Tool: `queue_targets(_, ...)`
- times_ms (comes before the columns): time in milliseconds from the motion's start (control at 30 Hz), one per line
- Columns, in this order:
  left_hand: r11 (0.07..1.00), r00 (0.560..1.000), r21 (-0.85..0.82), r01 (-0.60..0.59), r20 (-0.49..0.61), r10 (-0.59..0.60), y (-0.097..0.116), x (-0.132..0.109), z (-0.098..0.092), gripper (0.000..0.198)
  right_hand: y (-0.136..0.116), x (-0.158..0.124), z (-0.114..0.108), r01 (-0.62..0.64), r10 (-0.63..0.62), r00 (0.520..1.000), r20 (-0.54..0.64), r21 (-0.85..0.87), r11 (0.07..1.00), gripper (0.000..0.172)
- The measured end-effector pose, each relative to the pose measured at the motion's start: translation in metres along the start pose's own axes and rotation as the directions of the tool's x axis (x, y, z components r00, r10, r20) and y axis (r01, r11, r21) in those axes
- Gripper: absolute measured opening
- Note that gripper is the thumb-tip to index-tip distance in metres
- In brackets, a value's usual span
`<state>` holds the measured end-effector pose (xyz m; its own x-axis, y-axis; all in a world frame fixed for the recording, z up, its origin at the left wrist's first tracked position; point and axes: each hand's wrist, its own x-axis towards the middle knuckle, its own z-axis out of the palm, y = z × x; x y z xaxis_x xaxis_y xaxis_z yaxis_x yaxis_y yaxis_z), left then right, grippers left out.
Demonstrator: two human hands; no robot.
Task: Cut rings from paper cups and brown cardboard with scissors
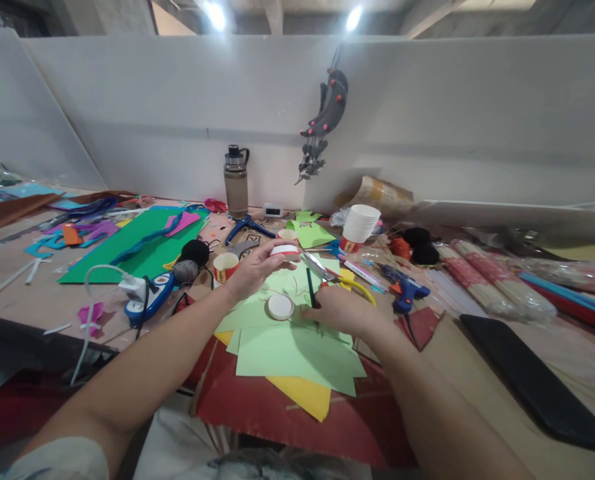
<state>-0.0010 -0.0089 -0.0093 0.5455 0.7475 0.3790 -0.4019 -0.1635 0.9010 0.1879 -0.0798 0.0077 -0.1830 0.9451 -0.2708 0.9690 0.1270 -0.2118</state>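
The left hand (254,272) has its fingers clamped on a short, round red-and-white paper cup piece (284,250), raised above the pale green paper sheets (297,360). It should handle as light, thin and springy — easily dented, so a gentle hold on the rim suits it best. Squat, it shows no clear long axis. The right hand (344,310) is at the near end of a slim dark pen-like stick (310,287), whose long axis runs near to far, leaning slightly left; whether its fingers grip it, I cannot tell.
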Motion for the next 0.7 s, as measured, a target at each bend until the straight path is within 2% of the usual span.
queue_targets(167, 1.0, 1.0, -0.019, -0.011, 0.015, 0.011, 0.001, 0.0, 0.001, 0.036, -0.005, -0.001, 0.004, 0.018, -0.015, 0.999, 0.045, -0.059, 0.998, 0.037)
queue_targets(400, 0.997, 1.0, -0.074, 0.011, -0.024, -0.013, 0.003, -0.001, 0.004, 0.034, -0.003, 0.0, 0.001, -0.016, 0.017, 0.999, 0.028, -0.034, 0.999, 0.058)
queue_targets(533, 0.997, 0.998, -0.074, 0.004, -0.057, -0.008, 0.002, 0.0, -0.001, 0.036, 0.02, 0.001, -0.006, -0.029, 0.026, 0.996, -0.089, -0.037, 0.999, 0.044)
queue_targets(600, 0.998, 0.998, -0.059, 0.004, -0.07, -0.008, 0.0, 0.001, -0.005, 0.037, 0.034, 0.002, -0.007, -0.113, 0.098, 0.985, -0.145, -0.095, 0.989, 0.033)
queue_targets(700, 1.0, 0.997, -0.026, 0.009, -0.072, -0.011, -0.001, 0.001, -0.01, 0.037, 0.047, 0.004, -0.007, -0.208, 0.192, 0.976, -0.105, -0.169, 0.963, 0.027)
